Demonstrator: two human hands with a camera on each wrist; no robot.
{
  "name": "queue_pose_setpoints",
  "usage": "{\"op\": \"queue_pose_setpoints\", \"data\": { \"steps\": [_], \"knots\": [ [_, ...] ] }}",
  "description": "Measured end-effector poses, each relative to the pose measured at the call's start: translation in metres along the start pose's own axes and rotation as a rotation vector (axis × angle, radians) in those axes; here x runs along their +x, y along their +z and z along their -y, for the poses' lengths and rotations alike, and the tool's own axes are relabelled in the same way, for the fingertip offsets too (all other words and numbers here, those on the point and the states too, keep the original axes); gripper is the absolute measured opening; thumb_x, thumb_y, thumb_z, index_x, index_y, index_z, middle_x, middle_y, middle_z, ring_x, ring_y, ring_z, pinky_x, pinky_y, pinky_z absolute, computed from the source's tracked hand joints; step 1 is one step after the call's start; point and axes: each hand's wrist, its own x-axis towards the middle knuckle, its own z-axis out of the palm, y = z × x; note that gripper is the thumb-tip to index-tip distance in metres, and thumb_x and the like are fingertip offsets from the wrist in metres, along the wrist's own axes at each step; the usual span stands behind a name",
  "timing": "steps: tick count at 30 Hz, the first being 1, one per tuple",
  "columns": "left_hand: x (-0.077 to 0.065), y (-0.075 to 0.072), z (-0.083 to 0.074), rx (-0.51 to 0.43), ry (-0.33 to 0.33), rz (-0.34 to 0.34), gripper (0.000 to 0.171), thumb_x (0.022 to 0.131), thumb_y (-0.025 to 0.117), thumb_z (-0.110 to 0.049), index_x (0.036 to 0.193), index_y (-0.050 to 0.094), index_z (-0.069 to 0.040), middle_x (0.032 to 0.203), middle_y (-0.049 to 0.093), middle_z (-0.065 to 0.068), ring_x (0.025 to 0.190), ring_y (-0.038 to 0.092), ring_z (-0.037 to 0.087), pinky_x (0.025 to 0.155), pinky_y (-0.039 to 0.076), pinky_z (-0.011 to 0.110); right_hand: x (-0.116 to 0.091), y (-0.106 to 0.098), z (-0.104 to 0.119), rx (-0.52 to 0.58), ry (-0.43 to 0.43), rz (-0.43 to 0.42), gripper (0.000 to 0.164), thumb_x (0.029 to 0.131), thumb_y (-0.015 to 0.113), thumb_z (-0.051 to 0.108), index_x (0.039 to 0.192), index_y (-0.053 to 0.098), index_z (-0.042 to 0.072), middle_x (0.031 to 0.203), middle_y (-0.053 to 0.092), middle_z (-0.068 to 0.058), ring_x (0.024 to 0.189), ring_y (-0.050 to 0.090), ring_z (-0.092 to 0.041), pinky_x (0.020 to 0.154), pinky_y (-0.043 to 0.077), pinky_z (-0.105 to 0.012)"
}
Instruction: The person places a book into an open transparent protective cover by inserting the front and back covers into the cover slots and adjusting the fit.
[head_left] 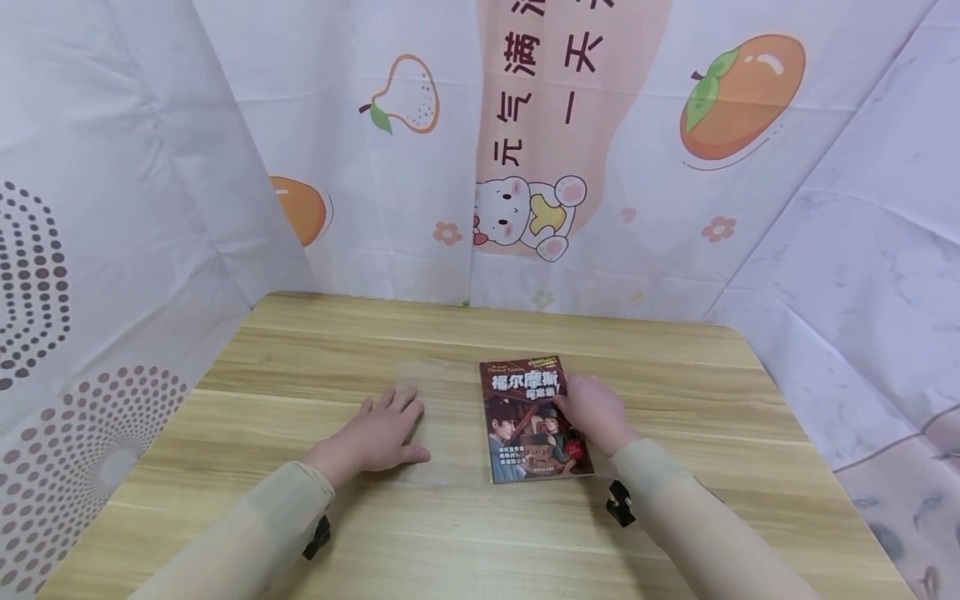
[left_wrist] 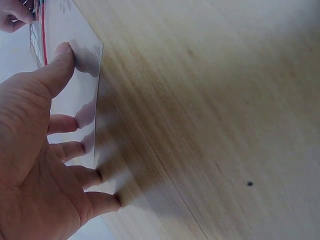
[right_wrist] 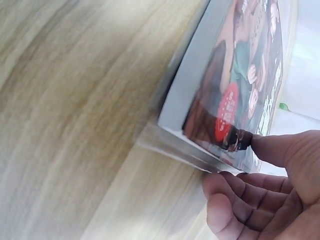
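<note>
A paperback book (head_left: 522, 421) with a dark illustrated cover and white Chinese title lies face up near the middle of the table. My right hand (head_left: 597, 412) grips its right edge, thumb on the cover and the other fingers curled at the side, as the right wrist view shows. Clear plastic film (right_wrist: 175, 150) juts out along the book's edge there. To the left of the book a transparent plastic sheet (head_left: 453, 421) lies flat. My left hand (head_left: 371, 437) rests on this sheet with spread fingers; two fingertips reach the wood past its edge in the left wrist view.
The wood-grain table (head_left: 465, 542) carries the book and the sheet. Behind it hangs a white curtain (head_left: 360, 192) printed with fruit and a cartoon bear. Patterned cloths close off the left side (head_left: 127, 250) and the right side (head_left: 862, 275).
</note>
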Motion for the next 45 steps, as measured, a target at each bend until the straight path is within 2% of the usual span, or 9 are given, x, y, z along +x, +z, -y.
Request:
{"op": "queue_pose_setpoints", "data": {
  "steps": [8,16,20,29,34,45],
  "knots": [
    [0.001,0.001,0.001,0.014,0.018,-0.008,0.07,0.089,0.06,-0.056,0.136,0.043,-0.007,0.152,0.026,0.024,0.134,0.021,0.052,0.099,0.027,0.074,-0.002,-0.008,0.001,-0.021,-0.047,-0.064,0.026,0.09,0.067,0.025,0.093,0.06,0.001,0.075,0.062,-0.012,0.065,0.06,-0.029,0.055,0.052,-0.047],
    [0.0,0.0,0.0,0.013,0.013,-0.004,0.069,0.089,0.06,-0.056,0.135,0.043,-0.008,0.152,0.025,0.025,0.134,0.021,0.053,0.099,0.027,0.074,-0.003,-0.017,0.007,-0.037,-0.117,-0.142,0.02,0.091,0.065,0.021,0.081,0.057,0.006,0.067,0.059,-0.007,0.056,0.056,-0.025,0.049,0.05,-0.045],
    [0.0,0.0,0.0,0.017,0.012,-0.003,0.069,0.089,0.06,-0.056,0.135,0.043,-0.008,0.152,0.026,0.024,0.134,0.021,0.053,0.099,0.027,0.074,-0.004,-0.02,0.009,-0.027,-0.141,-0.174,0.018,0.092,0.064,0.018,0.081,0.055,0.008,0.065,0.058,-0.006,0.054,0.055,-0.025,0.046,0.048,-0.044],
    [0.0,0.001,0.0,0.023,0.015,-0.004,0.069,0.089,0.06,-0.056,0.135,0.042,-0.007,0.153,0.025,0.024,0.134,0.021,0.053,0.099,0.027,0.074,-0.006,-0.024,0.015,-0.015,-0.143,-0.193,0.018,0.092,0.063,0.016,0.079,0.052,0.008,0.064,0.057,-0.006,0.054,0.056,-0.027,0.045,0.047,-0.044],
    [0.0,0.002,0.001,0.03,0.024,-0.008,0.069,0.089,0.059,-0.056,0.135,0.043,-0.007,0.152,0.025,0.025,0.134,0.021,0.054,0.098,0.027,0.074,-0.007,-0.025,0.016,-0.021,-0.174,-0.221,0.019,0.091,0.064,0.014,0.078,0.053,0.008,0.063,0.057,-0.006,0.055,0.055,-0.025,0.048,0.049,-0.045],
    [0.0,0.003,0.002,0.027,0.016,-0.008,0.07,0.09,0.058,-0.057,0.137,0.042,-0.008,0.153,0.025,0.024,0.135,0.02,0.053,0.1,0.026,0.073,-0.006,-0.027,0.021,0.003,-0.191,-0.226,0.017,0.09,0.065,0.012,0.078,0.055,0.008,0.062,0.055,-0.004,0.05,0.051,-0.021,0.042,0.045,-0.038]
  ]
}}
